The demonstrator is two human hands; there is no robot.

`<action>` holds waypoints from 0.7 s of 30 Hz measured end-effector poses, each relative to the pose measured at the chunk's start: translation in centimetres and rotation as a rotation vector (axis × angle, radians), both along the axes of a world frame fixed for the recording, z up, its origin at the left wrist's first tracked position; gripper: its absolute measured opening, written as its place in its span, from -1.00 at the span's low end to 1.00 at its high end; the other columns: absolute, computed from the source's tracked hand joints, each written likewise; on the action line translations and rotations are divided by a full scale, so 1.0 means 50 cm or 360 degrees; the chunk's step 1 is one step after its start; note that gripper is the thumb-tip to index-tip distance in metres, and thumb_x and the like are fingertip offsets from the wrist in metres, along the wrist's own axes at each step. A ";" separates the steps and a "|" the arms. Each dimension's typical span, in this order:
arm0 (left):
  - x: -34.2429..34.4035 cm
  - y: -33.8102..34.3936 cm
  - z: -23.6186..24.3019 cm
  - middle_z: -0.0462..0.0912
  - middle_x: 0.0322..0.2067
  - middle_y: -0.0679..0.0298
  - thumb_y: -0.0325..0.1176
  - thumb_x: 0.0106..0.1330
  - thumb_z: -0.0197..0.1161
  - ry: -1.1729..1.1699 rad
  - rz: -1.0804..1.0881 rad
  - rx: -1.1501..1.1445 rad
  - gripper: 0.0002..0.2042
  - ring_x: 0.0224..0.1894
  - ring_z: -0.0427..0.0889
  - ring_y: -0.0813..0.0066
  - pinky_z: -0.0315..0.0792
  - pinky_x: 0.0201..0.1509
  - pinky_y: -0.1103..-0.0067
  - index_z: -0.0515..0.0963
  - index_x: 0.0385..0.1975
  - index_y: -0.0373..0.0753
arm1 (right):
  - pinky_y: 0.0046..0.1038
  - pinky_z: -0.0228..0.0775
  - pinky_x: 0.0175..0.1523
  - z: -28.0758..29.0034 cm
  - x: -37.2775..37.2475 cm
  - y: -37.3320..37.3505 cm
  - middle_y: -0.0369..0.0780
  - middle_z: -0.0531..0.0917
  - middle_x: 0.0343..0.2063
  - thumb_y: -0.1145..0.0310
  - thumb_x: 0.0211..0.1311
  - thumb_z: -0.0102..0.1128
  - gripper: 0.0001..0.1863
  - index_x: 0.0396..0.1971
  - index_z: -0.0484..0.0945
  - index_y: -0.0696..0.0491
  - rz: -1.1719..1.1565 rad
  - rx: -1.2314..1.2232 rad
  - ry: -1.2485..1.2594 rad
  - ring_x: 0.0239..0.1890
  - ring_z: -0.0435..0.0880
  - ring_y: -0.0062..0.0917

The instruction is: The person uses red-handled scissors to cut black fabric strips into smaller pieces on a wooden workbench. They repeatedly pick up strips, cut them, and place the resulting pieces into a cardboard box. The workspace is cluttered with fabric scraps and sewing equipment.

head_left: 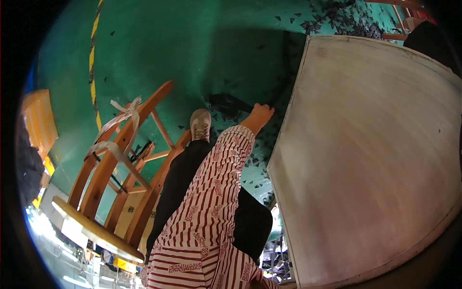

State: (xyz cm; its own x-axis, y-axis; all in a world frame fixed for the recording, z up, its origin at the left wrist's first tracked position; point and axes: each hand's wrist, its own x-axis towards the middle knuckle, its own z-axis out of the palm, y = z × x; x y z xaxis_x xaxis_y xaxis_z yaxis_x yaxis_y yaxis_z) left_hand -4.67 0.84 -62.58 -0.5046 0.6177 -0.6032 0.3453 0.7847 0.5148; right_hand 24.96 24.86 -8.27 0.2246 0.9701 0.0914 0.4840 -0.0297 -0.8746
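Fingers curled together: one bare left hand (261, 112) clamped on one flat black piece (228, 103) over green floor (154, 48); one brown wooden stool (93, 197), one pale angular panel (365, 154), uncountable black triangular scraps (370, 31).

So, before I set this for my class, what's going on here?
A person in a red-and-white striped top reaches down with the left hand, which seems closed on the narrow end of a dark, flat-looking object at the green floor. Small black triangular scraps lie scattered there. A large pale board fills the right side; a brown wooden stool is at left. The right hand is out of view.
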 end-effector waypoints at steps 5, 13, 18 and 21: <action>-0.068 0.028 0.002 0.53 -0.15 0.24 -0.46 0.22 0.06 -0.0077 -0.0111 0.0029 -0.45 -0.07 0.51 0.33 0.34 -0.12 0.37 0.19 0.25 -0.01 | -0.61 0.15 -0.62 -0.018 -0.017 -0.002 -0.44 0.32 -0.74 0.24 0.15 0.17 -0.79 -0.52 0.32 -0.10 -0.0013 0.0065 -0.0020 -0.71 0.28 -0.70; -0.076 0.018 -0.077 0.58 -0.21 0.13 -0.41 0.13 0.13 0.0198 -0.0207 -0.0008 -0.81 -0.15 0.58 0.32 0.37 -0.13 0.35 0.61 -0.28 -0.25 | -0.61 0.14 -0.63 -0.045 -0.049 0.012 -0.43 0.32 -0.74 0.25 0.15 0.17 -0.79 -0.53 0.32 -0.10 0.0014 0.0061 -0.0027 -0.72 0.28 -0.70; -0.047 -0.036 -0.014 0.58 -0.27 0.13 -0.43 0.09 0.13 0.0249 -0.0239 -0.0034 -0.84 -0.25 0.61 0.30 0.37 -0.19 0.42 0.62 -0.36 -0.24 | -0.61 0.14 -0.63 -0.042 -0.047 0.001 -0.43 0.32 -0.74 0.25 0.16 0.16 -0.79 -0.53 0.31 -0.09 0.0001 0.0037 -0.0044 -0.72 0.28 -0.70; -0.015 -0.060 0.061 0.57 -0.28 0.15 -0.45 0.08 0.14 0.0309 -0.0221 0.0041 -0.83 -0.26 0.62 0.29 0.37 -0.20 0.44 0.62 -0.35 -0.23 | -0.61 0.13 -0.64 -0.034 -0.040 -0.012 -0.43 0.32 -0.75 0.25 0.16 0.16 -0.79 -0.54 0.31 -0.09 -0.0008 0.0003 -0.0041 -0.72 0.28 -0.70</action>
